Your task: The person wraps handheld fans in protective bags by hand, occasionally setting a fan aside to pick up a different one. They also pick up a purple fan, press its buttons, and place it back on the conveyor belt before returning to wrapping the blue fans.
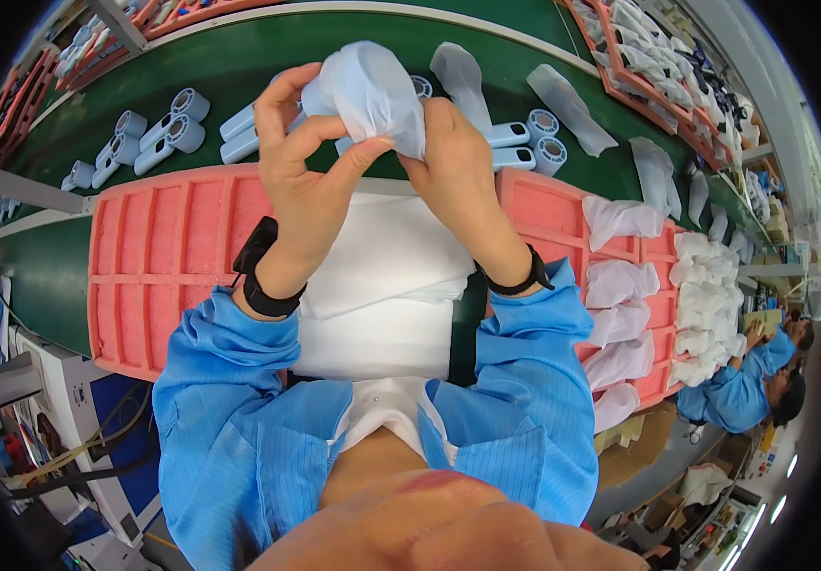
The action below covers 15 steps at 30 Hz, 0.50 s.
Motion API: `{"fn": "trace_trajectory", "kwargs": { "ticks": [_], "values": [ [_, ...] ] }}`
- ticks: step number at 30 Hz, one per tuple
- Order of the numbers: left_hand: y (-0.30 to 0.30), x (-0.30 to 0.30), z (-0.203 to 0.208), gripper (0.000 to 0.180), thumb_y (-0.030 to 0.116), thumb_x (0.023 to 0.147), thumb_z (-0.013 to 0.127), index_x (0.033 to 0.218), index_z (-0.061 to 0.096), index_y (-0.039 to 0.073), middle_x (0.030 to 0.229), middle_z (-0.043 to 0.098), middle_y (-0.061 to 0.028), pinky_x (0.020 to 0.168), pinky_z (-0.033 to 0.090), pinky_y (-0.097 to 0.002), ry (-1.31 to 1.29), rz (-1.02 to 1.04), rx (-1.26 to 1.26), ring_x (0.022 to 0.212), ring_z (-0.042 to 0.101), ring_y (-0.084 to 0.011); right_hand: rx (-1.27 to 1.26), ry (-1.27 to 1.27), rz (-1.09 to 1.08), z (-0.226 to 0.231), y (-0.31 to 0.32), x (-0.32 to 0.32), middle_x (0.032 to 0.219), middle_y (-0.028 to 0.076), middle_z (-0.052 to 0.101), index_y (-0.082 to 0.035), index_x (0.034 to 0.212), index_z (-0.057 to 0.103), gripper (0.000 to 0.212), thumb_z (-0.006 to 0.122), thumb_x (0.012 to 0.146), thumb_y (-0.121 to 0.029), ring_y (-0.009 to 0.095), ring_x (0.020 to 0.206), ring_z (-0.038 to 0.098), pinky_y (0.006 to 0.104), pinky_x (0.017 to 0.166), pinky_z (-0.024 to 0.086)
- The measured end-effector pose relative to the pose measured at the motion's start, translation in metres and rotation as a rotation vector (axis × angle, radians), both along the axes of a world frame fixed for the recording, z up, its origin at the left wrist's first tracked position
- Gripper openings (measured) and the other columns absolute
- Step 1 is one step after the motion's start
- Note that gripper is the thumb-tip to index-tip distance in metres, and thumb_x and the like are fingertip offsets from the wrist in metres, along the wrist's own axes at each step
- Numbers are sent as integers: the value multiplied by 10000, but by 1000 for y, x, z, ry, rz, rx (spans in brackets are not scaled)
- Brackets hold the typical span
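Both my hands are raised above the belt around a translucent white bag (377, 95) with a light-blue plastic part inside; the bag hides most of the part's shape. My left hand (306, 162) grips it from the left, with thumb and fingers bent around the lower side. At the bag's lower right edge, my right hand (458, 157) pinches the thin material. Beneath my wrists lies a stack of flat white bags (382, 252). Loose light-blue cylindrical parts (182, 131) and more of the same kind (515, 138) rest on the belt beyond.
A pink compartment tray (170, 276) is at left. Another pink tray (534, 198) at right holds several wrapped pieces (620, 285). Wrapped parts (570, 109) also lie along the green conveyor belt (239, 67). A co-worker in blue (739, 390) sits far right.
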State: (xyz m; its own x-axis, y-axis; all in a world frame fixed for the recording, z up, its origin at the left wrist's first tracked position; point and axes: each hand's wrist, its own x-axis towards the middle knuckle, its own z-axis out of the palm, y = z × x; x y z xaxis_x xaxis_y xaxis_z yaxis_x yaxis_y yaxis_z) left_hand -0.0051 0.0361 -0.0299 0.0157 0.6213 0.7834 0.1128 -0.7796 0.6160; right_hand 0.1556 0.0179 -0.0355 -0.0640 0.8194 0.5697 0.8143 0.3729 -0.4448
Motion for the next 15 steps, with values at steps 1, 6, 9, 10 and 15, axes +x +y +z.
{"fn": "trace_trajectory", "kwargs": {
  "ticks": [1,6,9,10,15],
  "values": [
    [1,-1,0,232,117,702,785,887,661,52,1187,480,-62,858,401,-278,52,55,52,1043,486,-181,3,18,6,1,-1,2,885,196,617,20,995,552,339,701,726,-122,376,781,600,380,629,477],
    [28,-21,-5,200,127,707,780,856,664,60,1085,536,-51,763,419,-256,-155,60,-268,885,537,-155,-169,227,252,3,-5,21,850,159,619,9,1006,558,335,701,758,-165,286,710,595,365,607,473],
    [30,-10,-10,230,132,711,774,889,647,63,1051,553,-42,702,424,-253,-247,-10,-444,789,548,-136,-755,507,384,20,2,45,813,132,621,-2,994,577,318,705,764,-181,222,675,580,344,609,484],
    [27,-3,-10,246,137,713,773,905,638,64,1048,556,-38,674,424,-255,-126,43,-398,756,545,-126,-701,483,239,20,13,58,810,137,629,-6,992,584,320,697,771,-208,225,682,597,335,616,490],
    [-5,62,-63,268,220,757,729,926,583,72,913,556,-71,581,448,-323,524,-301,-360,709,569,-184,-243,-183,-646,-69,121,186,953,207,657,15,1083,582,503,661,769,-369,303,739,656,379,634,525]
  ]
}}
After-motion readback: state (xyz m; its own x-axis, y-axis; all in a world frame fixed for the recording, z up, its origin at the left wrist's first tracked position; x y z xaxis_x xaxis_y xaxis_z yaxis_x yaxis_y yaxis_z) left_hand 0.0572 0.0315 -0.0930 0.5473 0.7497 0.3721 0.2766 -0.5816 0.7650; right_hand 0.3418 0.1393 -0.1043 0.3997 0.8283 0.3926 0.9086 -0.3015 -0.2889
